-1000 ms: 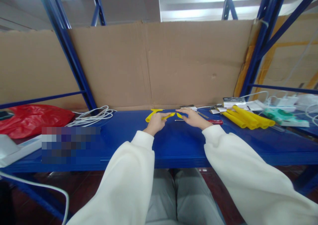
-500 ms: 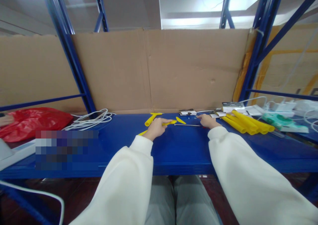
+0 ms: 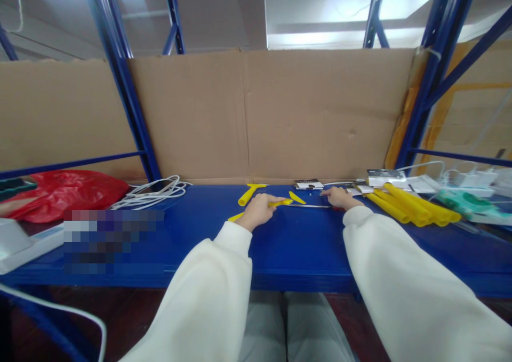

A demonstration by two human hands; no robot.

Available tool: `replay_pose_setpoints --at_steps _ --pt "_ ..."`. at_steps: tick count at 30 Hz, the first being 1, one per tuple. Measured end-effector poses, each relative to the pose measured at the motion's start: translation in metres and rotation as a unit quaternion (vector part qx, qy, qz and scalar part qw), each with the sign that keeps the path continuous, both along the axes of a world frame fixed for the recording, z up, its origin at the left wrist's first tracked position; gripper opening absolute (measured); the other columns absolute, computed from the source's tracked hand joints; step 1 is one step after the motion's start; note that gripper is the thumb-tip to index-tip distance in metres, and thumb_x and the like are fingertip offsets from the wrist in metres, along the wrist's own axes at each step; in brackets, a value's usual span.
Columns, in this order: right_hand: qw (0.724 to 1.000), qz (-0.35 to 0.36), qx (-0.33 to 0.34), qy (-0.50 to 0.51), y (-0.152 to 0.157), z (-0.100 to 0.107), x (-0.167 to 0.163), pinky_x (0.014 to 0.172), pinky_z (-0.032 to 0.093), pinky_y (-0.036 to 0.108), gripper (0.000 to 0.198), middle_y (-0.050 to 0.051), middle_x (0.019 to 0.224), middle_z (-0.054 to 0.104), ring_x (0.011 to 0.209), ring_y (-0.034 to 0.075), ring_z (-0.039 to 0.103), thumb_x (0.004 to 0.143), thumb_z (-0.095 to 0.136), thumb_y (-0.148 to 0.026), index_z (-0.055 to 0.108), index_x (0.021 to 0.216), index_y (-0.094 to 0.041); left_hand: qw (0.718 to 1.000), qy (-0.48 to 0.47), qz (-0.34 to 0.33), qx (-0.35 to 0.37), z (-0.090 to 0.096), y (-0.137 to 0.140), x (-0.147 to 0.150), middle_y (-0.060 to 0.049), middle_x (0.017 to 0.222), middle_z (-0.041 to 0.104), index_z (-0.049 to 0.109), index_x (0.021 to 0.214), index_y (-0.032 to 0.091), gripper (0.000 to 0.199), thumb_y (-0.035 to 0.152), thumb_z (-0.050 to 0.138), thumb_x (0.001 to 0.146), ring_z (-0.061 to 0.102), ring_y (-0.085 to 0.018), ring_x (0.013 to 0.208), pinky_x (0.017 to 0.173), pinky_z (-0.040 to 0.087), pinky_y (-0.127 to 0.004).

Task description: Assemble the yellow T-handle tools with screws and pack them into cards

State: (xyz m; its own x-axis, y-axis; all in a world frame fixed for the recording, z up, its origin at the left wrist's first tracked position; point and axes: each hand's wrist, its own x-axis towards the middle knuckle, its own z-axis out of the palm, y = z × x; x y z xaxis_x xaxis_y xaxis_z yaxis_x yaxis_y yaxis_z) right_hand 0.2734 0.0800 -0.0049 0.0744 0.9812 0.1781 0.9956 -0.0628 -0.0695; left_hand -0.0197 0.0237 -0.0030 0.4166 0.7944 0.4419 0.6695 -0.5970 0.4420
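My left hand (image 3: pixel 258 210) is closed around a long yellow plastic piece (image 3: pixel 285 202), whose other end shows behind the wrist. Just past its front end lies a flat, slanted yellow piece (image 3: pixel 296 198). A T-shaped yellow part (image 3: pixel 248 194) rests farther back on the left. My right hand (image 3: pixel 341 198) is low over the tabletop, curled over the red handle of a screwdriver (image 3: pixel 310 206). The screwdriver's thin metal shaft points left toward the yellow piece. Thumb and index finger reach to tiny bits on the table, too small to name.
On the right of the blue table (image 3: pixel 208 244) several yellow tubes (image 3: pixel 416 207) are piled near small packets (image 3: pixel 386 178). A black-and-white card (image 3: pixel 309 184) lies at the back. To the left are a coiled white cable (image 3: pixel 160 194) and a red bag (image 3: pixel 80 191). Cardboard (image 3: pixel 192 117) walls the rear.
The whole view has shifted slightly, so things appear farther right. Both hands keep nearly the same places relative to the table, with the same grip on the left.
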Motion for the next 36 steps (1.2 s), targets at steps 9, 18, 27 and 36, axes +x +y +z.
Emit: replay_pose_setpoints --at_steps 9,18,27,36 --pt "1.0 0.002 0.005 0.023 -0.015 0.01 -0.011 0.103 0.04 0.05 0.026 0.009 0.107 0.074 0.113 0.028 0.061 0.085 0.054 -0.017 0.076 0.098 -0.023 1.0 -0.025 0.012 -0.011 -0.001 -0.001 0.002 -0.003 0.116 0.074 0.075 0.115 0.025 0.044 0.002 0.062 0.08 0.064 -0.022 0.119 0.106 0.046 -0.031" --pt "0.999 -0.022 -0.029 0.018 -0.014 0.011 -0.013 0.101 0.043 0.048 0.024 0.015 0.108 0.071 0.115 0.03 0.06 0.084 0.052 -0.017 0.072 0.096 -0.019 0.999 -0.03 0.019 -0.022 0.005 -0.007 0.003 -0.004 0.11 0.076 0.073 0.118 0.024 0.042 0.005 0.061 0.083 0.071 -0.024 0.104 0.098 0.052 -0.034" --pt "0.999 -0.013 -0.034 0.021 -0.014 0.01 -0.013 0.098 0.047 0.048 0.028 0.017 0.11 0.07 0.114 0.031 0.062 0.086 0.047 -0.016 0.071 0.101 -0.017 0.977 -0.204 0.006 -0.061 0.01 0.001 0.008 -0.003 0.119 0.072 0.073 0.117 0.02 0.044 0.001 0.067 0.078 0.065 -0.022 0.117 0.107 0.047 -0.036" --pt "0.999 -0.022 -0.015 0.028 -0.018 0.012 -0.016 0.098 0.045 0.044 0.032 0.018 0.119 0.069 0.113 0.029 0.064 0.091 0.041 -0.015 0.067 0.11 -0.015 0.892 -0.397 0.01 -0.215 0.019 -0.003 0.001 -0.007 0.119 0.072 0.062 0.134 0.023 0.057 0.011 0.074 0.079 0.073 -0.016 0.081 0.056 0.055 -0.019"
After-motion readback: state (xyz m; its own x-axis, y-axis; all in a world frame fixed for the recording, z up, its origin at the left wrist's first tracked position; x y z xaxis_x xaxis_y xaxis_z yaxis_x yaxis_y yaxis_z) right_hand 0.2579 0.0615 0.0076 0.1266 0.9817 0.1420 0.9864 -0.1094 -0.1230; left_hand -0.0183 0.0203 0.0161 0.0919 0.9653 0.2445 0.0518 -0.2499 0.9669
